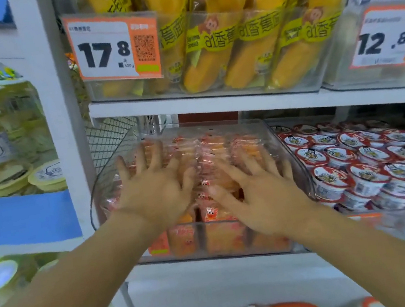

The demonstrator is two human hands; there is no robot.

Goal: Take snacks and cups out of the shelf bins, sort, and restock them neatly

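Head view: two flat hands [157,187] [257,187]

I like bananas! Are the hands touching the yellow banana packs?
No, both the left hand and right hand lie flat on orange snacks, one shelf below the banana packs.

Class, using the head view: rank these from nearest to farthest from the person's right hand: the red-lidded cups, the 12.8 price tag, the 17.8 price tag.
Measured from the right hand:
1. Red-lidded cups, just to its right on the same shelf.
2. 12.8 price tag, up and to the right, shelf above.
3. 17.8 price tag, up and to the left, shelf above.
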